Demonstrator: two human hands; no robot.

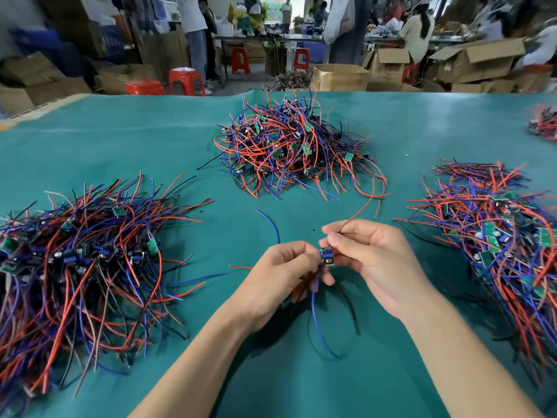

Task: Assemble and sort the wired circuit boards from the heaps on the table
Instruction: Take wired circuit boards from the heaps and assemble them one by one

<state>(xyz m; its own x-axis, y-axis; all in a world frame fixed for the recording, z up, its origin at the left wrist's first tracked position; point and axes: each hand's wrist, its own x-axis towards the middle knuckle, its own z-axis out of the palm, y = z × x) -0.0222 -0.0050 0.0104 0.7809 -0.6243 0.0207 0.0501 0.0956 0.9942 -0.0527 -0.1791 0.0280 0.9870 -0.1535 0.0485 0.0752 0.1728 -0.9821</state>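
Nearest, over the green table (211, 140), the left hand (281, 274) and right hand (369, 263) both pinch one small circuit board (327, 256), the right also nipping its red wire (366, 203). It looks light, its leads limp and snag-prone, so hold the board's edges. Three heaps (297, 146) lie around.

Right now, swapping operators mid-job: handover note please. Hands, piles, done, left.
Left hand: grips the board from the left, its blue wire hanging below.
Right hand: holds the board's right side and pinches its red wire, which runs up toward the middle heap.
Piles on the green mat: left heap, tangled middle heap, right heap. A fourth shows at the far right edge.
Done: cannot tell which heaps are sorted.
Left: finish this board, place it, work through the rest.
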